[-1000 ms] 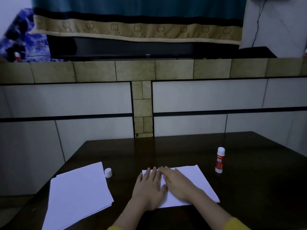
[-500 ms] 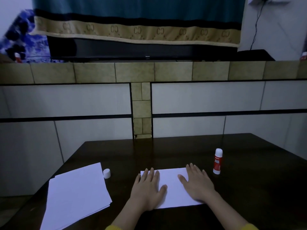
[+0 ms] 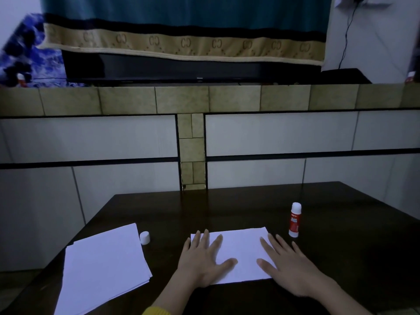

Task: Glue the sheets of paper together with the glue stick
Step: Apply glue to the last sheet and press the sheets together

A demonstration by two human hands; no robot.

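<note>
A white sheet of paper lies flat on the dark table in front of me. My left hand presses flat on its left part, fingers spread. My right hand lies flat over the sheet's right edge, fingers apart, partly on the table. A red and white glue stick stands upright without its cap, just beyond my right hand. Its white cap sits on the table to the left. A stack of white sheets lies at the near left.
The table stands against a tiled wall with a ledge above it. A dark flat screen under a teal and tan cloth sits on that ledge. The table's right part is bare dark wood.
My right hand has slid from beside my left hand rightward across the sheet to its right edge. My left hand has stayed in place.
</note>
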